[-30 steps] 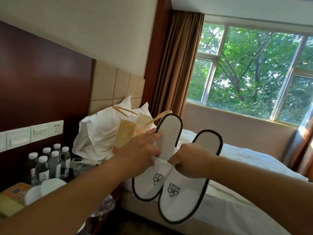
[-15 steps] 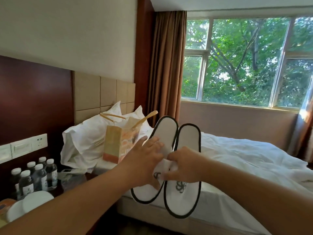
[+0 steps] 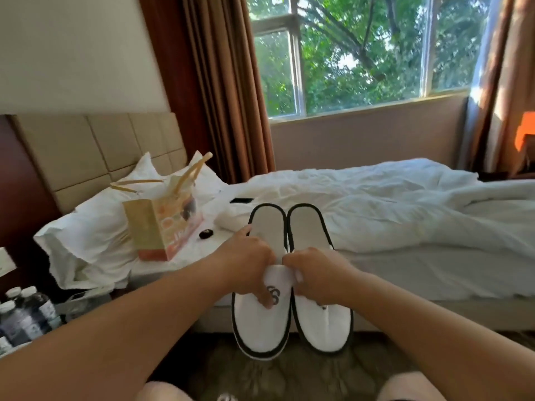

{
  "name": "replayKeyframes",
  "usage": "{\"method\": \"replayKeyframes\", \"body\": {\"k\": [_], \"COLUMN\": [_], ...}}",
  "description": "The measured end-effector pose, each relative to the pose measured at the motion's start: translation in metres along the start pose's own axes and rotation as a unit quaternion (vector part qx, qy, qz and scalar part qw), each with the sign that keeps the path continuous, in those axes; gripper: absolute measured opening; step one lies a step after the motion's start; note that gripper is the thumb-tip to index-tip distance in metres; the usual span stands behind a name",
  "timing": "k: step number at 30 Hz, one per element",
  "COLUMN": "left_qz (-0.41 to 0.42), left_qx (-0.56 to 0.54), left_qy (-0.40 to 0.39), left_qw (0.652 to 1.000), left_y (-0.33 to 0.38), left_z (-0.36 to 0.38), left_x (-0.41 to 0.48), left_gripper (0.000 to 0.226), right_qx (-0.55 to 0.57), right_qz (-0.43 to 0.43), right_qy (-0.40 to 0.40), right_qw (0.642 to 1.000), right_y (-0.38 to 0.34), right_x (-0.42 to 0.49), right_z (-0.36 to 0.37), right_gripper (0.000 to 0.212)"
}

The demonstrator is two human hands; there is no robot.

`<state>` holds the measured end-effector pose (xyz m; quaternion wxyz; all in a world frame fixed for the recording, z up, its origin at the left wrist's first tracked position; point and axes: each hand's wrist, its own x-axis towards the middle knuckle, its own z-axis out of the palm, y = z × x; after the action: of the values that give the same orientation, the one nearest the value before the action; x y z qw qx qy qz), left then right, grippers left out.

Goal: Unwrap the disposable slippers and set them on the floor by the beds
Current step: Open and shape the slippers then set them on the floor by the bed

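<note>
- Okay, hands first. What has each one got?
- Left hand (image 3: 246, 261) pinches the upper of the left slipper (image 3: 262, 322). Thumb is down on the dark logo, forefinger lies out along the insole rim. Right hand (image 3: 315, 273) is curled round the upper of the right slipper (image 3: 321, 328). Both are clamped on fabric, knuckles nearly meeting.
- Slippers together?
- Side by side, inner edges touching. White with black trim, toes toward the person, heels away. Both are held up above the floor, in front of the bed's side.
- Right under the grip?
- Floor (image 3: 260, 377), patterned carpet, blurred. The person's knees (image 3: 162, 392) show at the bottom edge, one on either side.
- Past the grip?
- Bed (image 3: 405, 221), white rumpled sheets, just behind the slipper heels. Just beyond the left forefinger there's a small black object (image 3: 206, 234), can't tell what. A bit further out a dark phone (image 3: 241, 200) lies flat on the sheet.
- Out to the left of the left hand?
- Paper gift bag (image 3: 162, 224) standing upright on the bed, handles up. White pillows (image 3: 95, 235) are behind it, against a padded headboard (image 3: 95, 151). Lower and further left are water bottles (image 3: 23, 311), capped and bunched together.
- Farthest out?
- Brown curtain (image 3: 225, 91) and a window (image 3: 362, 53) full of green trees, well beyond the bed.
</note>
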<state>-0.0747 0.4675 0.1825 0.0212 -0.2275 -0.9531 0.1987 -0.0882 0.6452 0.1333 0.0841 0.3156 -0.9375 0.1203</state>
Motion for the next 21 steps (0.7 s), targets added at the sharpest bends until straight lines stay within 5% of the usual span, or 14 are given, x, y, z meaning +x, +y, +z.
{"method": "replayKeyframes", "body": {"k": [10, 21], "left_qz": [0.073, 0.076], "left_qx": [-0.007, -0.211], "left_qy": [-0.063, -0.101], "left_qw": [0.995, 0.969], "left_y": [0.046, 0.04], "left_z": [0.069, 0.205], "left_x": [0.1, 0.169], "left_gripper": [0.061, 0.068], "right_qx": [0.046, 0.102], "right_qz": [0.063, 0.122], "right_qy": [-0.079, -0.246], "right_qw": [0.994, 0.956], "right_y": [0.083, 0.141], "right_x": [-0.002, 0.029], "right_z": [0.065, 0.169], "right_gripper": [0.053, 0.094]}}
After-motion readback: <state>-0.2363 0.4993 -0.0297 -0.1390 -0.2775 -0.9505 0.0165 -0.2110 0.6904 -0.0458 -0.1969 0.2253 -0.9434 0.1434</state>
